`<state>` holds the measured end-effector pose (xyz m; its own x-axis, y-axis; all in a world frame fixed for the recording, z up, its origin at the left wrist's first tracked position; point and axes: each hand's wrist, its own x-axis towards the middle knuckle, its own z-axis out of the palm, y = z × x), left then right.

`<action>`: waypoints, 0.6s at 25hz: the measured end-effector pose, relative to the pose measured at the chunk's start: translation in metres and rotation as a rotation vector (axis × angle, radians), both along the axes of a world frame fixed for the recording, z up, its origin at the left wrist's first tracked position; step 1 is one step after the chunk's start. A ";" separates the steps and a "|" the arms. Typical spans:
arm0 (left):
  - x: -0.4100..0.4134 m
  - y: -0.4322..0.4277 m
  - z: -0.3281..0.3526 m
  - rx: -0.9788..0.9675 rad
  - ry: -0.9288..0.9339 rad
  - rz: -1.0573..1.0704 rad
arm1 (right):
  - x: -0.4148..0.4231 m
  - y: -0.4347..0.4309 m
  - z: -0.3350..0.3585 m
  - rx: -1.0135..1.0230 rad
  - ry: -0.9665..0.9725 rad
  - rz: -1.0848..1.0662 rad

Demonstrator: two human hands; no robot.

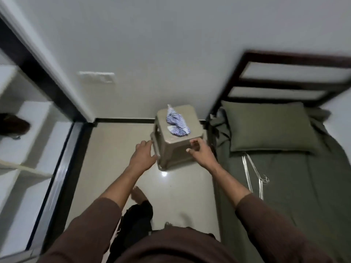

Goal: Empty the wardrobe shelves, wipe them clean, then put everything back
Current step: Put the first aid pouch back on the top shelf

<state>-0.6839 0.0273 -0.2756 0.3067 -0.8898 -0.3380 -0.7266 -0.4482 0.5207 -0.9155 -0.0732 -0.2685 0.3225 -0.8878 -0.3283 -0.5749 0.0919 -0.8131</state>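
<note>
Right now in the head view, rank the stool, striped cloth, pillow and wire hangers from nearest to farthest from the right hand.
From the right hand:
1. Stool, right at the fingers, to its left.
2. Striped cloth, on the stool top, just beyond.
3. Pillow, on the bed to the right.
4. Wire hangers, on the bed; close to the pillow's rank, hard to separate.

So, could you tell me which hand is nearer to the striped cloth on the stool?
Right. The right hand reaches the stool's near right corner, just below the striped cloth; the left hand is at the stool's left side, farther off.
</note>
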 end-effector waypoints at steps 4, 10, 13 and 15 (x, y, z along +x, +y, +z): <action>-0.108 -0.066 0.019 -0.016 -0.031 -0.336 | -0.121 0.011 -0.016 0.054 -0.041 -0.326; -0.251 -0.148 0.005 0.027 -0.033 -0.823 | -0.264 0.050 -0.037 0.093 -0.102 -0.785; -0.344 -0.177 -0.011 0.081 -0.010 -1.016 | -0.329 0.082 -0.034 0.140 -0.087 -1.057; -0.408 -0.183 -0.017 0.109 0.059 -1.145 | -0.366 0.105 -0.031 0.172 -0.059 -1.186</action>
<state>-1.0920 -0.1559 -0.2921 -0.6810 -0.6017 -0.4175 -0.7128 0.4137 0.5664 -1.2811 0.0316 -0.2995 -0.6481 -0.5878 -0.4842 -0.0205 0.6491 -0.7605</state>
